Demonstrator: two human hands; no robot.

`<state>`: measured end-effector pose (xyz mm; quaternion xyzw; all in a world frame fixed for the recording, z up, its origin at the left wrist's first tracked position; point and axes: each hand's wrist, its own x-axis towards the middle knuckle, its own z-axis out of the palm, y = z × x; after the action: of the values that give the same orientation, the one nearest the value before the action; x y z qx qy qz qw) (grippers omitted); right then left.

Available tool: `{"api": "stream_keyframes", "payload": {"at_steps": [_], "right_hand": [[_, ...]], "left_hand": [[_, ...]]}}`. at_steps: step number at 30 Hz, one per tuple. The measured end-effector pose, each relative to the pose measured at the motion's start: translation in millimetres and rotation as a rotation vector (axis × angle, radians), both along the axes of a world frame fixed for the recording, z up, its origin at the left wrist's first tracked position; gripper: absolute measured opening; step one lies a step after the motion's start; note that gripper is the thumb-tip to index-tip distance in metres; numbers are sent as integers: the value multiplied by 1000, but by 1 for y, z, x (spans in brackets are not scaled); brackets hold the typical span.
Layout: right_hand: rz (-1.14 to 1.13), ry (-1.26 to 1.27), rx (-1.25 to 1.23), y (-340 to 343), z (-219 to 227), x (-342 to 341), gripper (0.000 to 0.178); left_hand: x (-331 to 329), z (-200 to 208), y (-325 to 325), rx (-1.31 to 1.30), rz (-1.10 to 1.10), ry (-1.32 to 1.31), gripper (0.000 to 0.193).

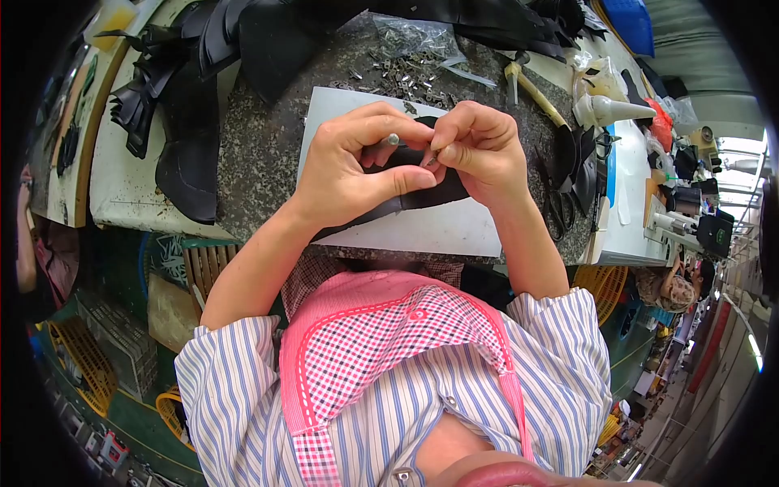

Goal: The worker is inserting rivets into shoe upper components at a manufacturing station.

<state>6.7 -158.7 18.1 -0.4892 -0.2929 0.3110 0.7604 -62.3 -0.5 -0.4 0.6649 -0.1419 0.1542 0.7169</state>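
Both my hands are raised close together over a white board on the speckled stone slab. My left hand is curled with a metal rod in it; only the rod's round end shows. Its thumb and forefinger reach toward the other hand. The fingertips of my right hand pinch a small metal piece, partly hidden, so its exact shape is unclear. Beneath the hands a black leather-like piece lies on the board, much of it covered by them.
Small metal fittings lie loose beyond the board beside a clear plastic bag. A hammer and black scissors rest to the right, near a white nozzle bottle. Stacked black pieces are at left.
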Motion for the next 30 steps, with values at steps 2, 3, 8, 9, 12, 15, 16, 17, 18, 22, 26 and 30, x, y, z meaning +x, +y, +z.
{"api": "stream_keyframes", "payload": {"at_steps": [2,3,8,9,12,15,16,17,18,22,26,30], "right_hand": [[-18,49,66,1,-5,-1,7],[-19,52,66,2,-7,-3,7],[4,169,144,5,-18,-14,6],[4,174,144,5,-19,-16,6],[6,257,140,10,-23,-22,5],[-84,309,143,17,-33,-28,8],[-89,322,147,18,-37,-30,8],[-184,221,38,20,-42,-33,9],[-277,121,-72,21,-47,-35,10],[-246,-103,-303,26,-62,-46,12],[-283,-15,-244,30,-69,-43,11],[-322,-99,-213,34,-64,-43,11]], "left_hand": [[0,0,0,-1,5,0,25],[-1,-3,1,-18,-8,6,24],[-3,-14,3,-150,-103,82,17],[-4,-16,1,-298,-149,147,15],[-10,-19,1,-461,-172,234,10],[-20,-18,6,-267,16,233,11],[-22,-13,13,27,152,203,20],[-25,-11,20,324,284,169,28],[-29,-13,31,518,385,261,50],[-45,-34,46,921,435,366,62],[-37,-37,43,691,416,222,57],[-36,-25,35,-134,89,597,48]]}}
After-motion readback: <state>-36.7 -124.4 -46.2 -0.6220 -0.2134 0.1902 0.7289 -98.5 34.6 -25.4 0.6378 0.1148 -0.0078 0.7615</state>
